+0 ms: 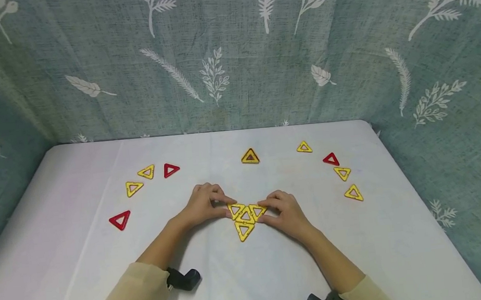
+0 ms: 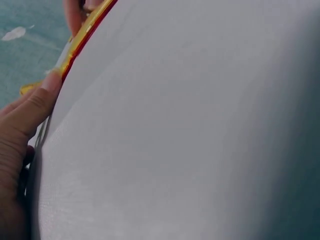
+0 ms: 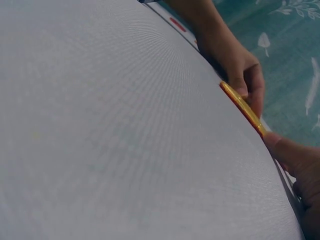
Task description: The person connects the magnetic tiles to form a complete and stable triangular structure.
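Several yellow triangular frame tiles lie edge to edge on the white table in front of me. My left hand (image 1: 206, 202) pinches the left yellow triangle (image 1: 240, 205) between thumb and fingers. On the other side, my right hand (image 1: 285, 213) pinches the right yellow triangle (image 1: 253, 214) the same way. Between them sits a middle yellow triangle (image 1: 245, 222), and a lower yellow triangle (image 1: 239, 232) points toward me. Both wrist views catch the tiles edge-on: a yellow strip (image 2: 86, 36) with red along its lower side, and a thumb at its end.
Loose tiles are spread in an arc on the white table (image 1: 398, 250): a red triangle (image 1: 119, 213) and others at left, a yellow triangle with a dark centre (image 1: 251, 161) at back middle, yellow and red ones at right. A leaf-patterned curtain (image 1: 232, 64) borders the table.
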